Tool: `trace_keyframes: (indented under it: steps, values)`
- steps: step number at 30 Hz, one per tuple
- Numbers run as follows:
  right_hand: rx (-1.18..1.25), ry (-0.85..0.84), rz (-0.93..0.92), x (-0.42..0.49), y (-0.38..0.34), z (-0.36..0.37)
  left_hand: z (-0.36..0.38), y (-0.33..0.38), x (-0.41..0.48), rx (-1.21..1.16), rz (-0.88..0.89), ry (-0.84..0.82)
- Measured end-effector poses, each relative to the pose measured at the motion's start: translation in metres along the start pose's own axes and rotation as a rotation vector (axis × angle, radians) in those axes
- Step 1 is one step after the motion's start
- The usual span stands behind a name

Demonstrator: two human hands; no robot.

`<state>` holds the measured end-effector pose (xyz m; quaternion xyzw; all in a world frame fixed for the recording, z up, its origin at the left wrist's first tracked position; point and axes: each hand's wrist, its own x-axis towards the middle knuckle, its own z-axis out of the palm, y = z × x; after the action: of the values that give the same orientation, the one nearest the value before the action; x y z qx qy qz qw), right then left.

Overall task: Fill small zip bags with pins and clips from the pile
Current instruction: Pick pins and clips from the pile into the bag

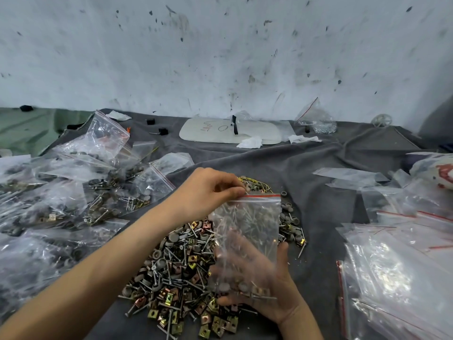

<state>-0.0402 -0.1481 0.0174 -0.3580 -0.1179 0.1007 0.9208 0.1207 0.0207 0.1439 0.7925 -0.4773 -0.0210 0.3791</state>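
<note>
In the head view, your left hand [208,190] pinches the top left corner of the small zip bag [252,217] at its red strip, with thumb and fingers curled onto the plastic; your right hand [259,273] cups the bag's bottom from behind, its palm showing through the clear film and its thumb up along the bag's right edge; the bag hangs upright between the two hands, with pins inside and a few clips and grey caps at the bottom; it sits directly over the pile [176,271] of pins, clips and caps on the grey cloth [318,173] that covers the worktop; filled bags [73,192] crowd the left side, close beside your left forearm; empty bags [404,266] are stacked on the right, near your right hand; beyond the pile, bare cloth runs back to a white board [230,131] by the wall [220,57].
</note>
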Motion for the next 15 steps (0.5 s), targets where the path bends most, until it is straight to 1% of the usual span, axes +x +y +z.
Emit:
trace_keyframes:
  steps: [1, 2, 3, 4, 5, 6, 8, 10, 12, 14, 15]
  values:
    - [0.028, 0.038, 0.053, 0.020, 0.031, 0.018, -0.002, 0.001, 0.000, 0.028, -0.001, -0.014]
    - [0.016, 0.079, 0.123, 0.024, 0.043, 0.018, -0.005, 0.003, 0.000, 0.040, 0.000, -0.034]
    - [-0.038, 0.094, 0.156, 0.023, 0.026, 0.012, -0.006, 0.004, -0.001, 0.033, -0.001, -0.057]
    - [-0.064, 0.095, 0.130, 0.031, 0.035, 0.013, -0.008, 0.005, -0.002, 0.026, -0.004, -0.076]
    - [-0.027, 0.062, 0.096, 0.033, 0.042, 0.015, -0.009, 0.007, -0.003, 0.026, 0.001, -0.089]
    - [0.006, 0.075, 0.090, 0.034, 0.038, 0.013, -0.010, 0.007, -0.004, 0.022, 0.009, -0.092]
    - [0.019, 0.004, 0.092, 0.033, 0.038, 0.012, -0.011, 0.004, -0.005, -0.036, 0.026, -0.069]
    - [0.040, 0.030, 0.075, 0.035, 0.045, 0.011, -0.010, -0.002, -0.007, -0.146, 0.054, 0.023]
    - [0.041, 0.061, 0.068, 0.037, 0.042, 0.010, -0.009, -0.012, -0.008, -0.250, 0.052, 0.178]
    - [0.080, 0.057, 0.051, 0.038, 0.042, 0.012, -0.007, -0.026, -0.010, -0.237, -0.019, 0.279]
    - [0.098, 0.051, 0.050, 0.038, 0.043, 0.011, -0.005, -0.034, -0.011, -0.169, -0.062, 0.275]
